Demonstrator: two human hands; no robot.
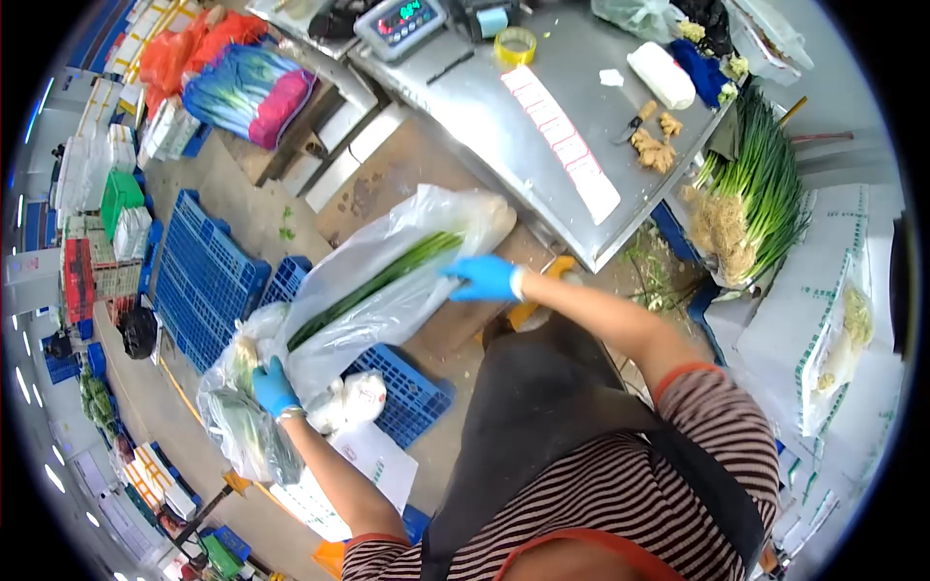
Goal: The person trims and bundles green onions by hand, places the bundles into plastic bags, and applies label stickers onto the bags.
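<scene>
A long clear plastic bag [363, 334] stretches in front of me with a bundle of green onions [387, 276] inside. My left hand [276, 389], in a blue glove, is closed on plastic at the bag's lower left end. Beside and under that hand are more bagged vegetables [232, 421], with pale stalks and green leaves. My right hand [487, 279], also gloved in blue, is at the bag's right edge, fingers stretched out toward the onions. I cannot tell whether those fingertips press the plastic.
A metal table [465, 116] at upper right bears a scale [399, 24], yellow tape [514, 45], a label strip [562, 143], a knife [637, 121] and ginger [654, 150]. Loose green onions [756, 194] stand at right. Blue pallets [205, 281] and white cartons [363, 465] lie around.
</scene>
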